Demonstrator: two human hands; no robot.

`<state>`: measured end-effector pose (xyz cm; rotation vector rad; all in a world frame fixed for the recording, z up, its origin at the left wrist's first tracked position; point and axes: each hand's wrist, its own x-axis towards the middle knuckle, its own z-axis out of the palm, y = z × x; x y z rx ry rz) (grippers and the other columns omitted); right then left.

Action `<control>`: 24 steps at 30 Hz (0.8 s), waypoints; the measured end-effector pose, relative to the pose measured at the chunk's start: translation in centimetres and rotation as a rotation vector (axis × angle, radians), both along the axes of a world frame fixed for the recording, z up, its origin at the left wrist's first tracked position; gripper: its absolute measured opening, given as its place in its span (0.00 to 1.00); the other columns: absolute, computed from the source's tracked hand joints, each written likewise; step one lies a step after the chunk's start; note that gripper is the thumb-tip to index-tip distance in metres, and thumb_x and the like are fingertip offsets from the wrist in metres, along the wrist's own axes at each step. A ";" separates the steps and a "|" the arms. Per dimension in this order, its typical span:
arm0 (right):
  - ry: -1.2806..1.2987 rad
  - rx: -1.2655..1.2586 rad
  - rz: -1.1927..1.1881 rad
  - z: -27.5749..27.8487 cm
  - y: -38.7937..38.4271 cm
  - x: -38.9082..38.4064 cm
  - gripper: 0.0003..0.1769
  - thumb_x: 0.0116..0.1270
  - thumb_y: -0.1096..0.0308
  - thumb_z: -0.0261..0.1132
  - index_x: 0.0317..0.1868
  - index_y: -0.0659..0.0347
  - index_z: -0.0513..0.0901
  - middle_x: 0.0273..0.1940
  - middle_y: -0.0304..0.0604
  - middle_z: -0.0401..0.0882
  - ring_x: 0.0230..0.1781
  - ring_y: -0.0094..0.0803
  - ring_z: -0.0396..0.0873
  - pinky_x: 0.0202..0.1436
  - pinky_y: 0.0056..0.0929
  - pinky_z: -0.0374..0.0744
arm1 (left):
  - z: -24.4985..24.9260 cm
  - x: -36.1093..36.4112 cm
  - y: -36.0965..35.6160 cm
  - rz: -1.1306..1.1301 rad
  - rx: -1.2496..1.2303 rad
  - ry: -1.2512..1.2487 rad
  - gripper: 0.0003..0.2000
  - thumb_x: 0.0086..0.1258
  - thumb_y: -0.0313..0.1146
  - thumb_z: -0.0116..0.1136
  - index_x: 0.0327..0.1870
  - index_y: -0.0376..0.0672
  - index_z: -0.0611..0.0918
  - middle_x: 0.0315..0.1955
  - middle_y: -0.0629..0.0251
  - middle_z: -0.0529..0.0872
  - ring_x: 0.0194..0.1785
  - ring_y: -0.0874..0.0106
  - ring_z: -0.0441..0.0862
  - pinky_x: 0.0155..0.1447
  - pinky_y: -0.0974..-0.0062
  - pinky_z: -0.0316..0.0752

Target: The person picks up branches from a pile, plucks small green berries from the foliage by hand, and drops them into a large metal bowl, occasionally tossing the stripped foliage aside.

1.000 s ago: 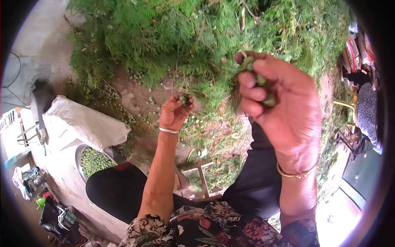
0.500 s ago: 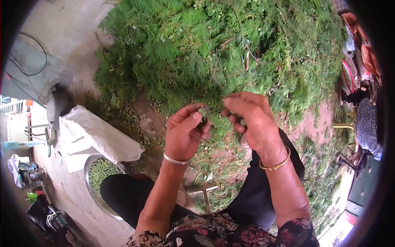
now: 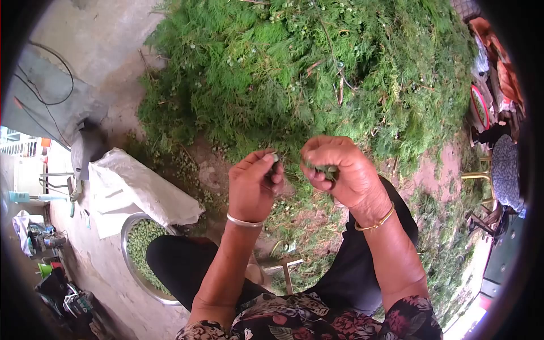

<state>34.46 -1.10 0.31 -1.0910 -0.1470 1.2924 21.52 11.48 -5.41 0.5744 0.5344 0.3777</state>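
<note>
My left hand (image 3: 249, 187), with a silver bangle on its wrist, pinches a small green cone (image 3: 275, 157) between thumb and forefinger. Facing it a short way to the right, my right hand (image 3: 348, 173) is curled round several green cones (image 3: 328, 169), partly hidden by its fingers; a gold bangle circles that wrist. Beyond both hands rises a large heap of green conifer branches (image 3: 272, 73), dotted with pale green cones. By my left knee stands a round metal basin (image 3: 125, 243) holding a mass of similar green cones.
A white sack (image 3: 144, 187) lies against the basin's far side. Under my legs is a small wooden stool or frame (image 3: 287, 277). Foliage scraps litter the ground (image 3: 436, 226) on the right. Cloth-covered items (image 3: 504, 170) stand at the right edge, a dark machine-like object (image 3: 73, 300) lower left.
The sprig-like green bit in my left fingers now shows as a single cone. My right hand has turned and curled, with more cones showing in it. The view has shifted slightly.
</note>
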 end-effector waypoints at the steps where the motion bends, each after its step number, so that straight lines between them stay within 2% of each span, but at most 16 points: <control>1: 0.045 0.013 -0.092 0.1 0.1 0.0 0.08 0.55 0.70 0.63 0.30 0.68 0.78 0.23 0.39 0.76 0.22 0.21 0.72 0.24 0.16 0.68 | -0.1 0.2 -0.1 0.000 0.002 -0.006 0.06 0.66 0.26 0.55 0.38 0.33 0.79 0.28 0.59 0.82 0.27 0.74 0.76 0.28 0.79 0.70; 3: 0.092 0.025 -0.184 0.5 0.4 -0.3 0.07 0.56 0.70 0.62 0.30 0.67 0.78 0.23 0.39 0.76 0.22 0.22 0.72 0.24 0.16 0.67 | -0.2 0.7 -0.7 -0.031 -0.223 -0.010 0.08 0.65 0.31 0.54 0.38 0.35 0.79 0.28 0.57 0.82 0.31 0.71 0.77 0.35 0.72 0.74; 4: -0.014 0.001 -0.186 1.1 0.7 -0.7 0.07 0.56 0.71 0.62 0.29 0.68 0.78 0.23 0.38 0.76 0.22 0.20 0.71 0.25 0.16 0.67 | -0.6 1.2 -1.5 -0.050 -0.286 -0.080 0.09 0.64 0.35 0.55 0.37 0.39 0.79 0.28 0.58 0.83 0.31 0.69 0.78 0.40 0.70 0.75; 5: -0.120 -0.023 -0.186 1.4 0.9 -1.2 0.06 0.57 0.72 0.61 0.28 0.68 0.78 0.23 0.36 0.75 0.22 0.19 0.69 0.25 0.16 0.67 | -1.3 1.4 -2.2 -0.042 -0.283 -0.079 0.09 0.64 0.35 0.55 0.37 0.39 0.79 0.28 0.58 0.83 0.31 0.69 0.78 0.40 0.70 0.75; 6: -0.118 -0.021 -0.180 0.8 1.2 -1.7 0.06 0.57 0.72 0.61 0.28 0.68 0.78 0.23 0.36 0.75 0.22 0.19 0.69 0.25 0.16 0.67 | -2.2 1.6 -2.9 -0.051 -0.474 -0.214 0.08 0.66 0.36 0.53 0.36 0.41 0.79 0.28 0.60 0.82 0.33 0.69 0.78 0.41 0.69 0.75; 7: -0.256 0.032 -0.219 -0.4 1.4 -2.1 0.05 0.58 0.72 0.60 0.29 0.67 0.78 0.24 0.37 0.76 0.23 0.19 0.70 0.24 0.17 0.67 | -2.9 1.8 -3.5 -0.062 -0.665 -0.351 0.09 0.68 0.38 0.51 0.34 0.43 0.79 0.28 0.62 0.82 0.36 0.70 0.78 0.43 0.68 0.74; 8: -0.395 0.085 -0.260 -1.1 1.5 -2.4 0.04 0.60 0.73 0.59 0.30 0.66 0.78 0.25 0.38 0.76 0.24 0.19 0.71 0.23 0.18 0.67 | -3.1 2.1 -4.0 -0.109 -0.680 -0.403 0.11 0.70 0.41 0.47 0.35 0.46 0.79 0.30 0.67 0.82 0.36 0.72 0.79 0.46 0.68 0.74; 9: -0.397 0.084 -0.259 -1.2 1.6 -2.7 0.04 0.60 0.73 0.59 0.30 0.66 0.78 0.25 0.38 0.76 0.24 0.19 0.71 0.23 0.18 0.67 | -1.5 2.7 -4.5 -0.109 -0.681 -0.405 0.11 0.70 0.41 0.47 0.35 0.46 0.79 0.30 0.67 0.82 0.36 0.72 0.79 0.46 0.68 0.74; 11: -0.520 0.043 -0.323 -1.2 1.7 -3.1 0.04 0.60 0.75 0.59 0.29 0.65 0.80 0.25 0.34 0.77 0.25 0.17 0.71 0.27 0.17 0.68 | 1.8 3.6 -5.2 0.109 -0.600 0.020 0.10 0.71 0.40 0.45 0.35 0.47 0.78 0.31 0.71 0.81 0.36 0.73 0.78 0.45 0.70 0.74; 12: -0.473 0.007 -0.314 -0.6 1.6 -3.2 0.03 0.59 0.76 0.60 0.29 0.65 0.81 0.26 0.34 0.78 0.26 0.16 0.72 0.31 0.17 0.70 | 0.4 3.4 -5.2 0.075 -0.588 -0.094 0.10 0.72 0.40 0.44 0.36 0.47 0.77 0.33 0.72 0.81 0.38 0.72 0.78 0.46 0.72 0.74; 15: -0.507 0.084 -0.365 -0.8 1.8 -3.1 0.01 0.59 0.78 0.62 0.31 0.65 0.81 0.27 0.35 0.80 0.27 0.17 0.74 0.32 0.17 0.72 | -0.1 3.2 -5.0 0.056 -0.554 -0.189 0.08 0.71 0.38 0.46 0.38 0.46 0.77 0.34 0.71 0.81 0.40 0.73 0.78 0.48 0.71 0.74; 19: -0.388 0.168 -0.357 -1.3 1.8 -2.7 0.01 0.60 0.78 0.64 0.33 0.66 0.81 0.29 0.36 0.82 0.29 0.18 0.76 0.34 0.18 0.75 | 0.5 2.8 -5.1 0.126 -0.552 -0.118 0.08 0.70 0.36 0.49 0.42 0.45 0.77 0.35 0.70 0.81 0.41 0.72 0.78 0.48 0.70 0.75; 22: -0.471 0.077 -0.296 -1.2 1.7 -2.7 0.02 0.60 0.78 0.65 0.35 0.67 0.81 0.31 0.38 0.83 0.30 0.19 0.77 0.35 0.19 0.76 | -0.3 1.9 -5.1 0.064 -0.535 -0.159 0.08 0.69 0.34 0.51 0.44 0.43 0.77 0.36 0.67 0.81 0.42 0.71 0.79 0.49 0.69 0.76; 24: -0.531 0.034 -0.264 -1.4 1.6 -2.9 0.03 0.60 0.77 0.65 0.35 0.67 0.82 0.31 0.39 0.83 0.30 0.19 0.78 0.36 0.18 0.76 | -0.2 1.6 -5.3 0.098 -0.434 -0.046 0.10 0.69 0.35 0.52 0.46 0.40 0.77 0.36 0.64 0.82 0.41 0.69 0.79 0.50 0.68 0.76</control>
